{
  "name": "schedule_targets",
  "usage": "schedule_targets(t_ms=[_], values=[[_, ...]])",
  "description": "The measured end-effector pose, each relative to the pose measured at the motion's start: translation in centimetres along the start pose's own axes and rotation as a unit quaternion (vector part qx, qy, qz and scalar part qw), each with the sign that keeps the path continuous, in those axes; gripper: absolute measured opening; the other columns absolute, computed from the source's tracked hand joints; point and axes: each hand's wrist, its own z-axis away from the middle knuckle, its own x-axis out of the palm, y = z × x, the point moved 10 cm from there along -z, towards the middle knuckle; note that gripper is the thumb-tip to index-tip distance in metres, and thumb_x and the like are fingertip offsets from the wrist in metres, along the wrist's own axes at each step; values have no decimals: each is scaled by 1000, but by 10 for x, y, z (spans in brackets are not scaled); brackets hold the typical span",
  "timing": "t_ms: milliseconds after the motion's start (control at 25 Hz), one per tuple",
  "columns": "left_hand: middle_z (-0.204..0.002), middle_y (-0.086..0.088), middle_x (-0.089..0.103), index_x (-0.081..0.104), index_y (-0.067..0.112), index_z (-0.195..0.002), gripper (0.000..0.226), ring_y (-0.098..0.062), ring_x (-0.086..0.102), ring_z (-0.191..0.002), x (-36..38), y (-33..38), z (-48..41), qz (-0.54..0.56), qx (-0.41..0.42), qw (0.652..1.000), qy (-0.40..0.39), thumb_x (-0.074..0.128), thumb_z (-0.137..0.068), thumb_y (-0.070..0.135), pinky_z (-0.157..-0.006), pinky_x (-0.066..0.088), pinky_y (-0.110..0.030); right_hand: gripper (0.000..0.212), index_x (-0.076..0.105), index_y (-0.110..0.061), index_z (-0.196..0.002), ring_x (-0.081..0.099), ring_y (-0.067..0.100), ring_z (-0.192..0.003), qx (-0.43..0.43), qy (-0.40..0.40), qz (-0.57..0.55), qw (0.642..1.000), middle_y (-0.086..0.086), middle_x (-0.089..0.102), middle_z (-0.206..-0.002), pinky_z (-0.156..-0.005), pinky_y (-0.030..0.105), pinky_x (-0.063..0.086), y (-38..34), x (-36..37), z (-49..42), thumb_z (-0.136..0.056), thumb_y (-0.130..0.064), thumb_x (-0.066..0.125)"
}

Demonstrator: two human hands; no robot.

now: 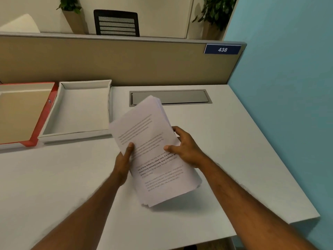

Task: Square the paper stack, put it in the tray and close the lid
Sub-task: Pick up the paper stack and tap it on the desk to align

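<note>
From the head camera we see a person at a white desk (pixel 234 150) gripping a paper stack (pixel 153 150) with both bare hands, the sheets held over the desk's middle and tilted, their top end pointing toward 11 o'clock. The left hand (pixel 124 159) clamps the stack's left long edge, thumb pressed on the printed top sheet; the right hand (pixel 185 148) clamps the right long edge, thumb on top and fingers curled around the side. We note the edges are not flush: sheets fan out at the lower end near 6 o'clock and at the upper right corner. The open white tray (pixel 77 130) sits on the desk at 10 o'clock from the stack, its near right corner just beside the papers' left edge as seen from here. The lid (pixel 43 114), red-edged with a tan inside, lies face up at 9 o'clock from the tray, touching or nearly touching it. A grey cable flap (pixel 180 97) is set into the desk at 12 o'clock, partly covered by the stack's top. A beige partition (pixel 117 64) behind carries a blue plate reading 438 (pixel 222 49) at 1 o'clock.
</note>
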Motion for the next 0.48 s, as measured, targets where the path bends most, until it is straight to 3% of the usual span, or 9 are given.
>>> schedule_targets(t_ms=[120,240,360,480], values=[[-118,0,72,62,19,-122,52,-22,69,-107,-8,36,-3,50,51,997,11,69,-78,48,-91,56,-46,47,47,-35,-123,74,19,-92,-34,5,27,999,-8,66,-114,-71,34,64,-20,-9,-1,-87,-19,72],[-100,12,76,66,28,-109,39,-8,72,-91,-1,87,11,-26,167,984,49,74,-76,46,-72,61,-27,54,41,-18,-133,66,28,-108,-25,43,55,997,7,60,-126,-89,48,59,-15,-27,-5,-88,-14,70],[-99,14,71,63,23,-112,32,0,70,-87,25,121,32,-96,273,956,48,72,-84,35,-62,57,-16,58,44,-12,-134,63,33,-112,-11,110,-6,994,13,61,-124,-91,52,58,5,-42,-3,-84,-2,72],[-107,9,68,58,13,-123,41,-6,70,-92,37,117,38,-106,295,949,33,70,-87,29,-64,59,-20,59,46,-12,-133,63,31,-112,-9,166,-55,985,12,62,-123,-90,55,57,22,-47,3,-82,1,73]])
